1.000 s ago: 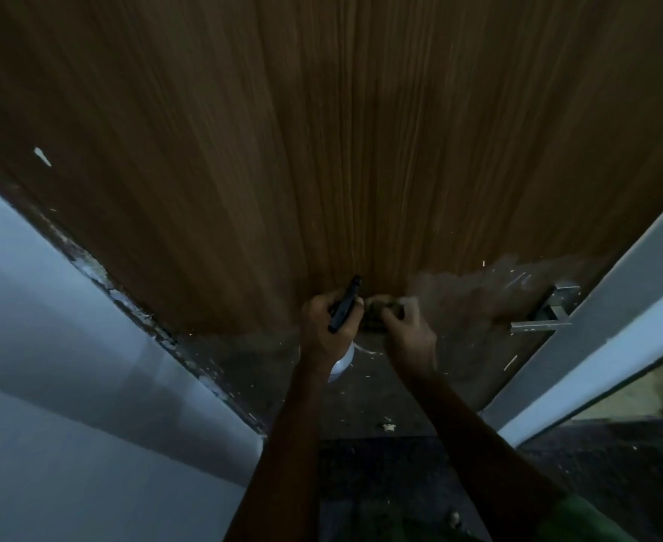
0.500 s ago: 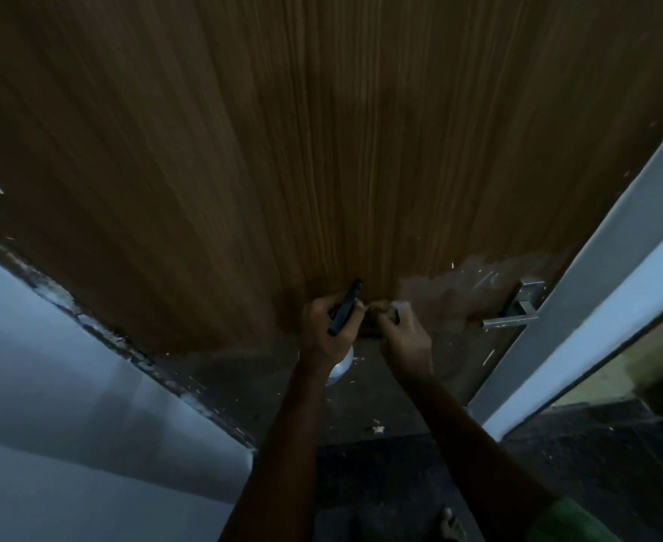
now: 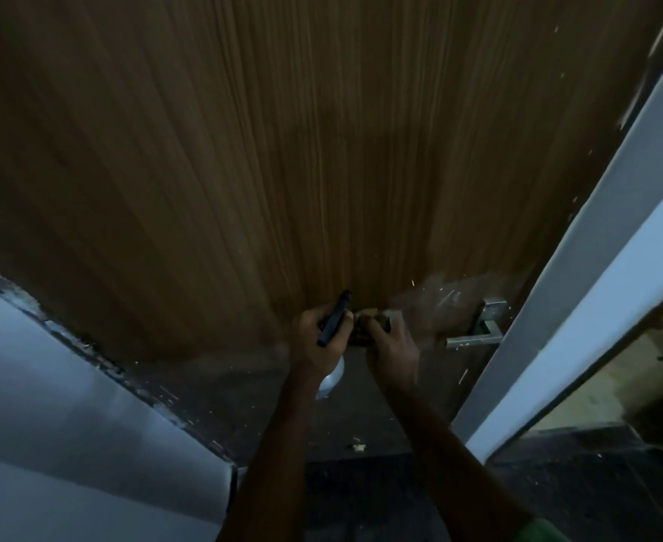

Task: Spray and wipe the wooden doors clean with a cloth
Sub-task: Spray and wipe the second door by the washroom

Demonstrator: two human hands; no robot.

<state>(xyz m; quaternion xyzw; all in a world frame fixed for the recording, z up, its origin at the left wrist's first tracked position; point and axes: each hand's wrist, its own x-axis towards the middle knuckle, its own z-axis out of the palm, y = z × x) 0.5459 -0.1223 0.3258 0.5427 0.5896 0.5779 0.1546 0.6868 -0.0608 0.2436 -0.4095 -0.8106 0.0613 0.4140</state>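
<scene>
Dim room, person stood close to a wooden door [image 3: 283, 150] and looked down along it. Left hand [image 3: 322, 338] was curled round a spray bottle [image 3: 331, 379], whose black trigger head [image 3: 333, 318] stuck up out of the fist toward the door while the pale bottle body hung below the wrist. Right hand [image 3: 392, 346] was just right of the left one, nearly touching it, fingers curled on a small bunched cloth [image 3: 369, 326] held against or right at the door face; could not tell whether the cloth actually pressed on the wood. Both hands sat at about handle height, near the middle of the door. Upper door looked clean brown with vertical grain; the lower part below the hands was darker, dusty and flecked with pale specks. A smeared dull patch with light scratches ran from the cloth rightward to a square metal lever handle [image 3: 478, 330] near the door's right edge. Pale door frame [image 3: 595, 267] rose on the right, with a lit yellowish area past it. Grey-white wall [image 3: 67, 424] filled the near left, its edge by the door chipped and rough. Dark floor [image 3: 361, 494] at the bottom, a small pale scrap [image 3: 358, 447] lying by the door foot. Green sleeve [image 3: 537, 532] showed on the right arm.
</scene>
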